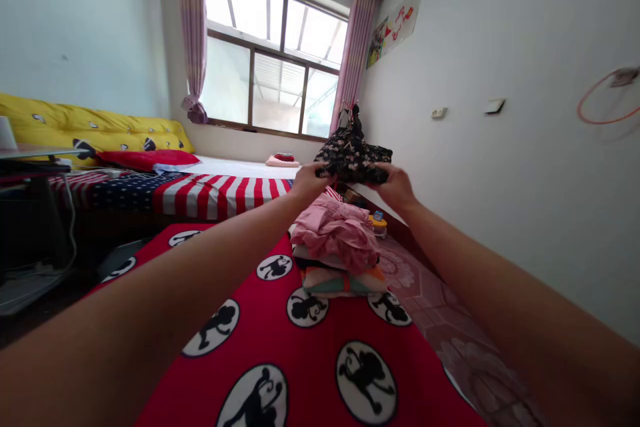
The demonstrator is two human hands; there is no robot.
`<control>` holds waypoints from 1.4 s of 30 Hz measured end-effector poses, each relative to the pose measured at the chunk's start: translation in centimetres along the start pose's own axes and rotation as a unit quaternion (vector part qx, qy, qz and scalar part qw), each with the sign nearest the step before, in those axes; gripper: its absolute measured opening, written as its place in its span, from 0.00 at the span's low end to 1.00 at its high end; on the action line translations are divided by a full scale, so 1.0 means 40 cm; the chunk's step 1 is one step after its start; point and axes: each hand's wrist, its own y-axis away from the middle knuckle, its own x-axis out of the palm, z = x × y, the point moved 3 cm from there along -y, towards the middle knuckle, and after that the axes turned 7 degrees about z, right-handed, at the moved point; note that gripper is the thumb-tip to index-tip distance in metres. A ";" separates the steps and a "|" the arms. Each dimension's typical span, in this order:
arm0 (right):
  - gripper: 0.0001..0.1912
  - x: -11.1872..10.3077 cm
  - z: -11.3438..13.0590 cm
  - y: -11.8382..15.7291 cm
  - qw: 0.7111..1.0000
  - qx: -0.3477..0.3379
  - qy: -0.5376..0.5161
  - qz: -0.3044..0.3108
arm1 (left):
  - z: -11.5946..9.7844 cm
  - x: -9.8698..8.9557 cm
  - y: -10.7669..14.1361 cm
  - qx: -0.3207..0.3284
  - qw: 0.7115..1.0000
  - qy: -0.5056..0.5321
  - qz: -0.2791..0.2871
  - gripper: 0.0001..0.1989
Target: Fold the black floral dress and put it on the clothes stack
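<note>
Daylight floods through a wide window (pixel 270 60) with pink curtains (pixel 357 47) well ahead of the hands, while a white wall (pixel 520 33) runs along their right, carrying a poster (pixel 395 27) and a wall socket (pixel 439 113). Pink patterned floor tiles (pixel 440 307) show below that wall.

Both hands are raised and apart, with the fingers closed on opposite edges of a black floral garment (pixel 353 159). The left hand (pixel 310 181) grips its near left edge, and the right hand (pixel 393 185) grips the other side. The garment hangs bunched between them, lifted clear of everything below.

Directly beneath the hands sits a rumpled pink garment (pixel 335 230), lying on a stack of folded clothes (pixel 343 280). Just beyond the stack, to the right, is a small yellow-lidded container (pixel 379 223). All of this rests on a red monkey-print blanket (pixel 280 353) that spreads toward the person.

Left of the hands lies a bed cover (pixel 215 197) in stars and stripes, with a red pillow (pixel 147 160) and a yellow cushion (pixel 90 127) farther left. Beyond the hands, a folded pink towel (pixel 283 161) lies near the window.
</note>
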 end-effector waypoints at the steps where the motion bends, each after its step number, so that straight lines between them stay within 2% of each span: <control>1: 0.23 0.066 -0.046 0.043 0.999 0.023 0.000 0.044 | 0.077 0.017 0.030 -0.034 0.998 -0.057 0.006 0.13; 3: 0.24 0.185 -0.120 0.147 0.994 0.042 -0.001 0.100 | 0.213 0.043 0.111 -0.080 0.992 -0.094 0.015 0.13; 5: 0.25 0.275 -0.171 0.258 0.989 0.063 -0.002 0.132 | 0.314 0.060 0.203 -0.112 0.987 -0.109 0.025 0.13; 8: 0.32 0.338 -0.196 0.400 0.991 0.068 -0.001 0.114 | 0.396 0.070 0.322 -0.132 0.984 -0.110 0.043 0.18; 11: 0.33 0.338 -0.160 0.502 0.998 0.051 0.002 0.038 | 0.420 0.065 0.414 -0.145 0.983 -0.105 0.043 0.19; 14: 0.24 0.323 -0.081 0.593 0.999 0.051 -0.011 -0.009 | 0.416 0.057 0.511 -0.161 0.982 -0.088 0.053 0.15; 18: 0.16 0.320 0.022 0.720 0.994 0.081 -0.069 0.028 | 0.398 0.046 0.673 -0.208 0.975 -0.032 0.074 0.15; 21: 0.14 0.317 0.060 0.790 0.983 0.122 -0.127 0.059 | 0.363 0.033 0.776 -0.206 0.976 -0.011 0.071 0.12; 23: 0.14 0.316 0.064 0.803 0.962 0.173 -0.197 0.078 | 0.329 0.026 0.816 -0.178 0.981 -0.016 0.077 0.10; 25: 0.15 0.321 0.055 0.788 0.920 0.253 -0.290 0.076 | 0.301 0.022 0.834 -0.167 0.982 -0.016 0.085 0.10; 27: 0.18 0.330 0.039 0.750 0.852 0.349 -0.389 0.031 | 0.286 0.019 0.835 -0.175 0.981 -0.009 0.077 0.10; 29: 0.19 0.339 0.023 0.701 0.763 0.428 -0.482 -0.042 | 0.283 0.016 0.829 -0.183 0.981 -0.004 0.059 0.10; 31: 0.15 0.345 0.007 0.650 0.680 0.478 -0.547 -0.099 | 0.288 0.014 0.826 -0.185 0.981 0.003 0.052 0.10; 32: 0.12 0.346 0.000 0.626 0.653 0.492 -0.563 -0.116 | 0.292 0.014 0.825 -0.186 0.981 0.007 0.052 0.10; 33: 0.10 0.345 -0.007 0.605 0.637 0.502 -0.571 -0.124 | 0.296 0.013 0.826 -0.188 0.981 0.010 0.052 0.11; 36: 0.05 0.339 -0.027 0.556 0.620 0.527 -0.569 -0.116 | 0.304 0.012 0.828 -0.199 0.979 0.015 0.050 0.11; 42: 0.09 0.348 -0.040 0.504 0.595 0.581 -0.550 -0.081 | 0.298 0.013 0.824 -0.198 0.979 0.018 0.054 0.11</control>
